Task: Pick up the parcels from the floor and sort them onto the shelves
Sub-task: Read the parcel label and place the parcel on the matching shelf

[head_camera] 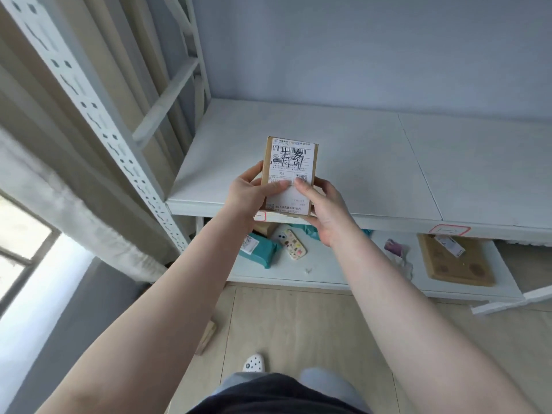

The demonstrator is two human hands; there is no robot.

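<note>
A small brown cardboard parcel [291, 162] with a white shipping label and black handwriting is held over the front edge of the white upper shelf [373, 162]. My left hand [249, 194] grips its left side, thumb across the label. My right hand [325, 209] holds its lower right corner, thumb on the label. The parcel's far end is over the shelf board; whether it rests on the board I cannot tell.
The lower shelf [328, 273] carries a teal bag parcel [260, 249], a patterned phone case [294, 243], a flat brown box [457, 264] and a purple-and-white packet [397, 252]. A perforated white upright [98, 115] stands left. A white shoe [254, 363] shows on the wooden floor.
</note>
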